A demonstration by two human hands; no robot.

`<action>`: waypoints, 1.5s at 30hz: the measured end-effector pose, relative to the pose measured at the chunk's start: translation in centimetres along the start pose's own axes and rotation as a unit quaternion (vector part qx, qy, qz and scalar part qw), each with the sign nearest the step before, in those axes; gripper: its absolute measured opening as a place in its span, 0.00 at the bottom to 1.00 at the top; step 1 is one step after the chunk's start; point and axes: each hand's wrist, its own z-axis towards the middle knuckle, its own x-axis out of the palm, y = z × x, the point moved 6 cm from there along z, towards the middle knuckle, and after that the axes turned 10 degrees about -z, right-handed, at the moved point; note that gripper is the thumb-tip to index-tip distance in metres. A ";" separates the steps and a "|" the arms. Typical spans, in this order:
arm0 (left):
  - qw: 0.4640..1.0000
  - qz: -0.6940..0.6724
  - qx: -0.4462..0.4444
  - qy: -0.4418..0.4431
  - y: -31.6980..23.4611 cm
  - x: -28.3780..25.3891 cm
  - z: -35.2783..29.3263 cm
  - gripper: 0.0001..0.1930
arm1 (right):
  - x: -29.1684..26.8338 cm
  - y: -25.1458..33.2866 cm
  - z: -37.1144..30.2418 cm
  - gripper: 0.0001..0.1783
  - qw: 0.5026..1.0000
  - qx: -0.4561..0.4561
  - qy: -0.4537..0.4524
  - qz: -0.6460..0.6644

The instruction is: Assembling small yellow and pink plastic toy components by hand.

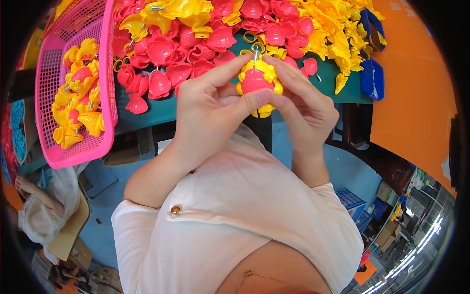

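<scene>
Between my two hands is a small yellow plastic toy figure point(269, 76) with a pink-red belly. It is upright, and a silver metal pin point(255, 53) stands out of its top. My left hand point(208, 105) pinches it from the left, its thumb across the lower front. On the other side my right hand point(308, 100) grips it with thumb and fingers. Just beyond the hands lies a pile of pink-red shell pieces point(159, 84) on the green table point(147, 116). Some yellow rings point(250, 36) lie right behind the figure.
A pink mesh basket point(108, 88) on the left holds several yellow-and-red figures point(78, 98). Yellow parts point(333, 39) are heaped at the far right, beside blue trays point(372, 81). An orange surface point(411, 98) lies further right. Another person's arm point(41, 196) shows at lower left.
</scene>
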 end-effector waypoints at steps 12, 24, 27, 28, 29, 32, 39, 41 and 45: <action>0.978 -0.195 -0.073 -0.015 1.9 -2.2 2.6 0.24 | -2.5 -8.2 0.1 0.16 0.863 0.283 -0.168 0.384; 0.952 -0.291 -0.050 0.074 1.5 -1.6 2.2 0.30 | -2.5 -4.8 0.3 0.15 0.954 0.249 -0.125 0.107; 0.944 -0.288 -0.027 0.161 0.6 -2.7 2.1 0.31 | -1.4 -2.4 0.4 0.12 0.976 0.113 -0.045 -0.180; 0.948 -0.281 -0.027 0.147 0.2 -3.2 2.2 0.32 | -0.5 -1.8 0.3 0.13 0.966 0.081 -0.001 -0.246; 0.948 -0.281 -0.028 0.147 0.0 -3.4 2.1 0.32 | 0.6 -1.7 -0.1 0.13 0.959 0.025 0.027 -0.282; 0.948 -0.300 -0.017 0.100 -0.5 -4.1 1.9 0.31 | 3.7 -2.9 -1.9 0.12 0.930 0.010 0.086 -0.356; 0.932 -0.348 -0.033 0.098 0.2 -5.0 0.9 0.28 | 3.8 -4.3 -1.9 0.21 0.926 -0.003 0.138 -0.351; 0.937 -0.335 -0.030 0.097 0.2 -5.4 0.6 0.28 | 3.4 -4.1 -1.6 0.31 0.937 -0.024 0.233 -0.259; 0.937 -0.338 -0.038 0.085 0.1 -5.8 0.0 0.27 | 3.3 -4.8 -1.8 0.36 0.898 -0.063 0.304 -0.310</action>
